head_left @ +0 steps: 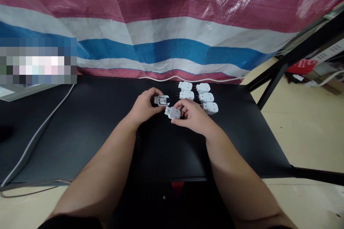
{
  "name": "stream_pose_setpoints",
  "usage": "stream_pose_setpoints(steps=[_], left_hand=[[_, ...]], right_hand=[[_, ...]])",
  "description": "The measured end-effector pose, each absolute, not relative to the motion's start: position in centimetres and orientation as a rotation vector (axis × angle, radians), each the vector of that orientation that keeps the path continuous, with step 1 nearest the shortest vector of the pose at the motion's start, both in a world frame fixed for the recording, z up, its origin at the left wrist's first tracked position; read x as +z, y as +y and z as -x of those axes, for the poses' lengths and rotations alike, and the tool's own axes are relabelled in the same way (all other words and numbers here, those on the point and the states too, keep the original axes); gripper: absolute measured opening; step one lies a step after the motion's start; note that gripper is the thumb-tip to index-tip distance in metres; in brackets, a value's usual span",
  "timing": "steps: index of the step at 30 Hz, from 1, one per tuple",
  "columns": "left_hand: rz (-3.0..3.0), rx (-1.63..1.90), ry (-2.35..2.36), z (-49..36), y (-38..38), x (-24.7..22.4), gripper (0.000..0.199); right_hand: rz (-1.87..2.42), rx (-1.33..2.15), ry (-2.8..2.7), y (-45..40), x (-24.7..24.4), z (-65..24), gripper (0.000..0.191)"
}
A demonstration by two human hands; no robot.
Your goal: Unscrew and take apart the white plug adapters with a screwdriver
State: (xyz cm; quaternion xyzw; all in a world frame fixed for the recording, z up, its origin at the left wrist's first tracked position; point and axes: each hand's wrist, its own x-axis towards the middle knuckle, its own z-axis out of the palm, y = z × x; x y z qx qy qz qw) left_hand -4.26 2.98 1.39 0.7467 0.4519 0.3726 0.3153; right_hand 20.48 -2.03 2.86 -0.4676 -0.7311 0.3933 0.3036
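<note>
My left hand [145, 105] has its thumb and fingers closed around the sides of a small white plastic housing with a clear part [161, 100], its open inside facing up. Between the thumb and fingers of my right hand [192, 115] is a white plastic cover with small dark holes [174, 113]. The two pieces are close together above the table, and I cannot tell whether they touch. Just beyond my right hand, several similar white plastic housings [206, 97] lie in two columns, with thin pins or wires sticking out to the left.
The black table [88, 128] ends at a right edge beside a black metal frame [271, 89]. A striped tarp [161, 3] hangs behind it, with a white cable [188, 79] along its foot. A grey cable [37, 134] crosses the left side, near a blurred-out object.
</note>
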Motion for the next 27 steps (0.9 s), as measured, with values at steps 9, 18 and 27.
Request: stream_pose_setpoints(steps=[9, 18, 27], left_hand=[[-1.916, 0.979, 1.15, 3.7, 2.5, 1.5, 0.06], [-1.94, 0.937, 0.93, 2.2, 1.7, 1.1, 0.072], [-1.442, 0.784, 0.736, 2.9, 1.4, 1.9, 0.075]], right_hand=[[1.371, 0.967, -2.112, -2.2, 2.5, -20.1, 0.046], [1.172, 0.884, -1.764, -1.5, 1.8, -19.7, 0.019], [1.126, 0.66, -1.848, -1.6, 2.5, -19.8, 0.018]])
